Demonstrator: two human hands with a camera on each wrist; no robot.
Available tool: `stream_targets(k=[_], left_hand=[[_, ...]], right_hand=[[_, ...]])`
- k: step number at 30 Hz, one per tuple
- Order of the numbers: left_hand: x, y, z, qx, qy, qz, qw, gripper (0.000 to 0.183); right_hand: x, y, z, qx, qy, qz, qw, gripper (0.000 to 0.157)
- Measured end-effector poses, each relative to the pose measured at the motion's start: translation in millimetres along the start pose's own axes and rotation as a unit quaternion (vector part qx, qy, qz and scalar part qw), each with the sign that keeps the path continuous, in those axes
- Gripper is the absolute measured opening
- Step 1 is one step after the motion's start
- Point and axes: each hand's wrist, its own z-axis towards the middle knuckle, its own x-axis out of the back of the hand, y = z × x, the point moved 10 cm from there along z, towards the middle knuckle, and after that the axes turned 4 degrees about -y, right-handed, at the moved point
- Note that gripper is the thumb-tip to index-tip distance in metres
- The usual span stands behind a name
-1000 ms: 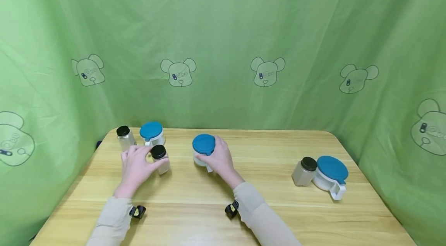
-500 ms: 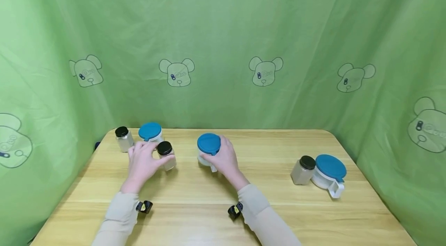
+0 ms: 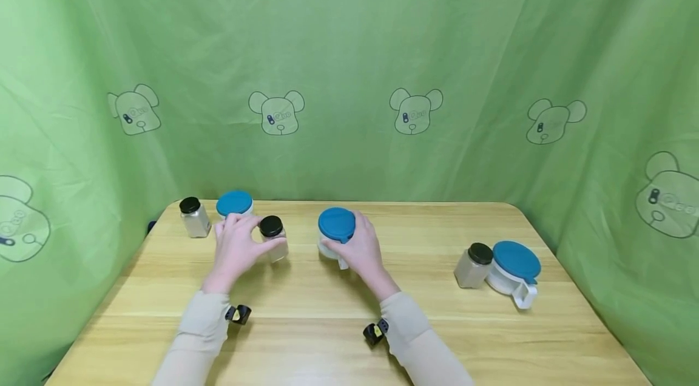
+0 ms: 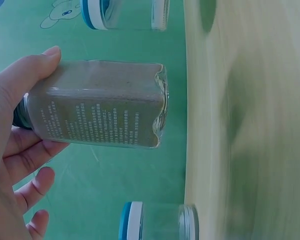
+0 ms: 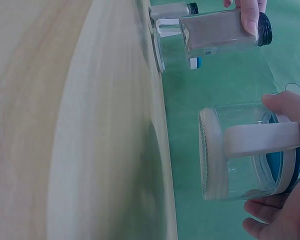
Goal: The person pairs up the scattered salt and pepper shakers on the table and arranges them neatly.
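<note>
Jar lids (image 3: 336,224) show blue, handles (image 5: 260,140) white; bottle caps (image 3: 270,226) black; curtain (image 3: 349,28) green, outlined bear heads (image 3: 413,116); tabletop (image 3: 306,349) pale, wood-grained.

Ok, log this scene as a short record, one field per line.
left hand: grips a black-capped jar near its top, off the table
right hand: grips a blue-lidded pot near its top, also off the table
far left: back jar stands beside back pot, which the left hand partly hides in the head view
right side: right jar next to right pot; whether they touch is unclear
table: light wood
backdrop: green cloth printed with animal heads
</note>
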Motion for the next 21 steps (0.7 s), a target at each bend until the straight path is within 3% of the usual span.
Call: stream_targets(k=[21], left_hand=[[-18.1, 34.3, 16.8, -0.037, -0.005, -0.025, 0.9990, 0.064]], right_hand=[[20.4, 20, -9, -0.032, 0.004, 0.008, 0.999, 0.097]])
